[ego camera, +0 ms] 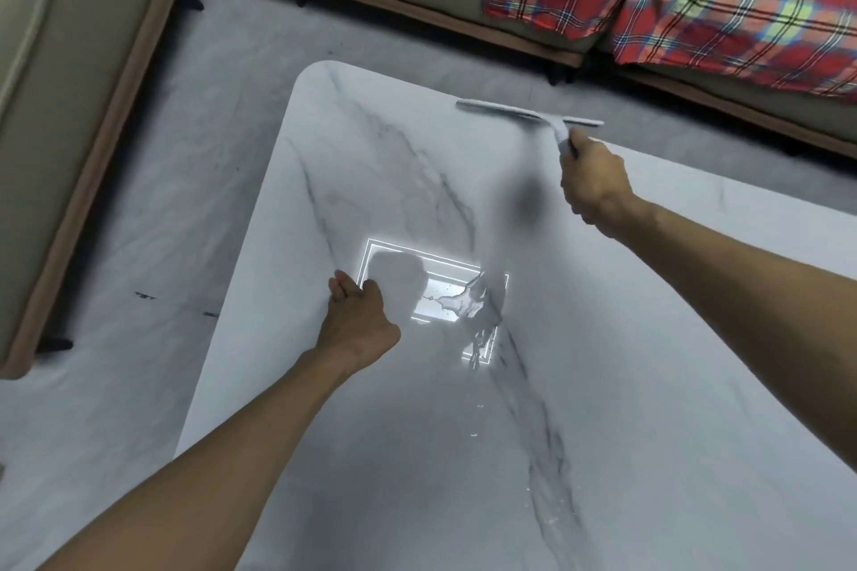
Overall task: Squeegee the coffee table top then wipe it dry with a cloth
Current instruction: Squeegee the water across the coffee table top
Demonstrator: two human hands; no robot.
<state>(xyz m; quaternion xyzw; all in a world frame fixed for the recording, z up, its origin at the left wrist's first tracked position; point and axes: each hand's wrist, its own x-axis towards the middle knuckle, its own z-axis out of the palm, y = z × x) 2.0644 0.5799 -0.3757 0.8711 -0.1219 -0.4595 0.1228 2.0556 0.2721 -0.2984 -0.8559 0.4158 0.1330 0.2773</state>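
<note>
The coffee table top (pixel 371 181) is glossy white marble with grey veins and fills the middle of the view. My right hand (pixel 596 183) grips the handle of a white squeegee (pixel 528 114), whose blade lies across the table's far edge. My left hand (pixel 354 322) hovers over or rests on the table near its left side, fingers loosely curled, holding nothing. A small puddle of water (pixel 459 304) shines in a bright ceiling-light reflection at the centre, with droplets trailing toward me. No cloth is in view.
A beige sofa (pixel 69 83) wraps round the left and far sides. A red plaid blanket (pixel 695 0) hangs over the sofa at top right. Grey marble-patterned floor (pixel 153 246) runs between sofa and table.
</note>
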